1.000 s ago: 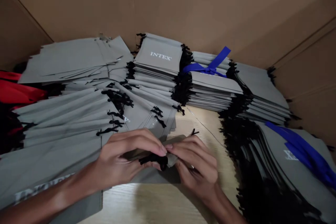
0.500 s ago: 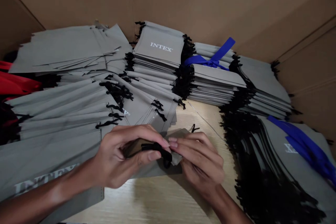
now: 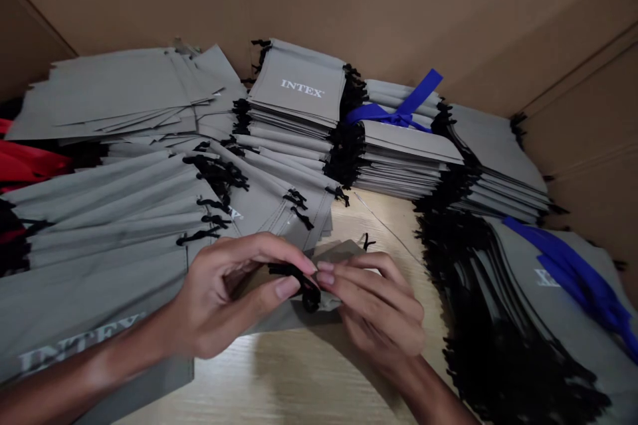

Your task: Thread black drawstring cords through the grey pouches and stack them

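Observation:
My left hand [image 3: 229, 299] and my right hand [image 3: 381, 309] meet over a small grey drawstring pouch [image 3: 331, 255] lying on the wooden table [image 3: 309, 378]. The left thumb and fingers pinch the pouch's black drawstring [image 3: 299, 277] at its mouth. My right hand's fingertips are curled and press on the pouch's edge just beside the cord. Most of the pouch is hidden under the two hands.
Stacks of grey INTEX pouches [image 3: 299, 89] with black cords ring the hands on the left, back and right. Blue ribbon [image 3: 399, 113] ties a back stack, and another blue ribbon [image 3: 573, 272] lies at right. Red fabric [image 3: 24, 163] shows far left. Cardboard walls [image 3: 399, 6] close off the back.
My left thumb has slid along the black cord and the fingers have opened the pouch mouth a little. The view has shifted slightly; the stacks stay put.

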`<state>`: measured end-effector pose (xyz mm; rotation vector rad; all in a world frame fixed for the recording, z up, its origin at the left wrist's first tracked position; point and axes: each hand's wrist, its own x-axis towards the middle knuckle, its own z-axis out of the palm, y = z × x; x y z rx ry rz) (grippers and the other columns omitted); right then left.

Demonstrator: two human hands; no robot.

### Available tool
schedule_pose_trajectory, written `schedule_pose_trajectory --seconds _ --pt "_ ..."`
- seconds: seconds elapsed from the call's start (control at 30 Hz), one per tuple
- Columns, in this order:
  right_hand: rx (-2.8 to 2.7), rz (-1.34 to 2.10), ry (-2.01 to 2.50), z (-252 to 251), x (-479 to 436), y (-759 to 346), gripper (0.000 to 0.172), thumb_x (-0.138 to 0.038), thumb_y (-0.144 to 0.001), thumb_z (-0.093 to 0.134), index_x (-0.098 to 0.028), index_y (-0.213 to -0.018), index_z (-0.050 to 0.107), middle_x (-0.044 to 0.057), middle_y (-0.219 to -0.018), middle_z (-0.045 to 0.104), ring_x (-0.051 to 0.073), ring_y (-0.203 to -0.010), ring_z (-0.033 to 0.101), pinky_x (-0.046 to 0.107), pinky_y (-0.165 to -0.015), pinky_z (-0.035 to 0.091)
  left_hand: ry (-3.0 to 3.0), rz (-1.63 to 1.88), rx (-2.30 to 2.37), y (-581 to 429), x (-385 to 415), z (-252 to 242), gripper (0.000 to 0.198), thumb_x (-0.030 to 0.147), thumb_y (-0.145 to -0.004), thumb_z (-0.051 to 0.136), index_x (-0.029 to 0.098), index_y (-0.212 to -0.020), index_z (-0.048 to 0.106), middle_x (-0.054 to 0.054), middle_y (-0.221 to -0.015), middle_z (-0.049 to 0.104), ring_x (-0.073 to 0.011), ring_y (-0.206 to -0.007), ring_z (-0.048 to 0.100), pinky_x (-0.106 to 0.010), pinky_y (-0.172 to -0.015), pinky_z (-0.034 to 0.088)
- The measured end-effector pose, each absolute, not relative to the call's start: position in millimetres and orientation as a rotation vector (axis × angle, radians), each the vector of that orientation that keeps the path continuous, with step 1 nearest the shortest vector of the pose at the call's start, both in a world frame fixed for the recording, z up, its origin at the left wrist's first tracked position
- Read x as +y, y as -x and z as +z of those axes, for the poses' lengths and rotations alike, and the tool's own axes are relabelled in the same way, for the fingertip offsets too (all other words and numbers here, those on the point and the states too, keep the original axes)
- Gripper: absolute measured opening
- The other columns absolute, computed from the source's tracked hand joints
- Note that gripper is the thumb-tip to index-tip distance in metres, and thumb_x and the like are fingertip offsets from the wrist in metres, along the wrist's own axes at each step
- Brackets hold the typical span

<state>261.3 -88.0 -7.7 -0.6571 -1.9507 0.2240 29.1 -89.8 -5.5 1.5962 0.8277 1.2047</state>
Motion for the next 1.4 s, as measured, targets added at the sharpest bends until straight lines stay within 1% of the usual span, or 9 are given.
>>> schedule_pose_trajectory --seconds 0.23,0.37,0.53,0.63,0.73,0.83,1.03,1.27,1.4 --pt "-1.967 0.148 0.732 -8.1 -87.1 -260.4 0.045 0.001 -0.102 0.063 -0.024 -0.136 0.075 0.004 -0.105 0.088 0.018 -0.087 0.078 0.034 -0.073 0.064 -1.710 1.246 0.750 -27.9 -87.2 -0.3 0.022 0.016 -0.108 0.061 0.026 -0.121 0.074 -0.006 -0.102 0.082 -0.0204 -0.094 0.080 -0.030 -0.084 0.066" --pt "-2.009 0.065 0.818 -15.0 -88.4 -258.1 0.041 0.001 -0.097 0.072 -0.022 -0.131 0.077 0.005 -0.103 0.087 0.019 -0.082 0.071 0.034 -0.070 0.058 -2.058 1.212 0.687 -22.2 -78.2 -1.6 0.035 0.013 -0.096 0.076 0.022 -0.129 0.070 -0.009 -0.112 0.082 -0.0241 -0.106 0.079 -0.034 -0.093 0.065" --pt "-2.147 -0.018 0.908 -10.7 -87.6 -257.4 0.031 -0.009 -0.100 0.078 -0.022 -0.128 0.079 0.004 -0.100 0.086 0.020 -0.080 0.065 0.035 -0.071 0.054 -2.193 1.233 0.748 -19.9 -66.5 -12.2 0.029 0.011 -0.096 0.083 0.025 -0.120 0.074 -0.004 -0.103 0.083 -0.0187 -0.093 0.081 -0.027 -0.084 0.064" --pt "-2.172 0.258 1.031 -0.5 -84.8 -275.3 0.018 -0.026 -0.108 0.073 -0.024 -0.124 0.082 0.004 -0.099 0.086 0.021 -0.086 0.069 0.035 -0.077 0.055 -2.140 1.224 0.811 -16.7 -59.6 -14.2 0.019 0.008 -0.096 0.081 0.023 -0.106 0.076 -0.002 -0.098 0.083 -0.0176 -0.088 0.081 -0.024 -0.082 0.064" --pt "-1.913 0.593 1.232 2.2 -88.6 -306.5 0.033 -0.038 -0.118 0.054 -0.024 -0.115 0.084 0.005 -0.103 0.086 0.021 -0.095 0.075 0.035 -0.085 0.058 -2.036 1.205 0.822 -12.0 -50.8 -13.3 0.018 0.006 -0.094 0.081 0.022 -0.095 0.074 0.000 -0.093 0.083 -0.0169 -0.085 0.082 -0.021 -0.076 0.065" --pt "-1.660 0.715 1.387 -6.5 -103.4 -334.1 0.047 -0.040 -0.121 0.043 -0.023 -0.111 0.085 0.006 -0.106 0.086 0.020 -0.098 0.078 0.033 -0.090 0.058 -1.916 1.200 0.794 -9.2 -42.5 -14.4 0.019 0.005 -0.094 0.080 0.020 -0.085 0.072 0.000 -0.089 0.083 -0.0157 -0.081 0.082 -0.018 -0.070 0.065" --pt "-1.655 0.967 1.372 -20.0 -139.9 -353.2 0.039 -0.044 -0.118 0.052 -0.022 -0.111 0.083 0.006 -0.105 0.084 0.019 -0.103 0.078 0.027 -0.092 0.057 -1.847 1.228 0.822 -8.5 -33.1 -19.7 0.021 0.026 -0.097 0.085 0.021 -0.081 0.071 -0.005 -0.084 0.084 -0.0189 -0.075 0.082 -0.024 -0.063 0.068" --pt "-1.680 0.994 1.319 -19.1 -154.3 -351.0 0.029 -0.043 -0.112 0.063 -0.020 -0.115 0.081 0.008 -0.104 0.082 0.019 -0.096 0.077 0.028 -0.085 0.057 -1.941 1.236 0.848 -8.7 -31.0 -17.6 0.017 0.023 -0.095 0.085 0.022 -0.083 0.072 -0.001 -0.086 0.085 -0.0176 -0.077 0.083 -0.020 -0.069 0.067" --pt "-1.730 0.971 1.316 -21.2 -152.0 -344.7 0.032 -0.040 -0.112 0.062 -0.019 -0.097 0.082 0.006 -0.090 0.081 0.019 -0.087 0.074 0.029 -0.080 0.053 -2.018 1.200 0.828 -5.6 -26.7 -17.3 0.012 0.022 -0.098 0.081 0.023 -0.089 0.074 0.001 -0.087 0.085 -0.0174 -0.079 0.083 -0.020 -0.071 0.067"
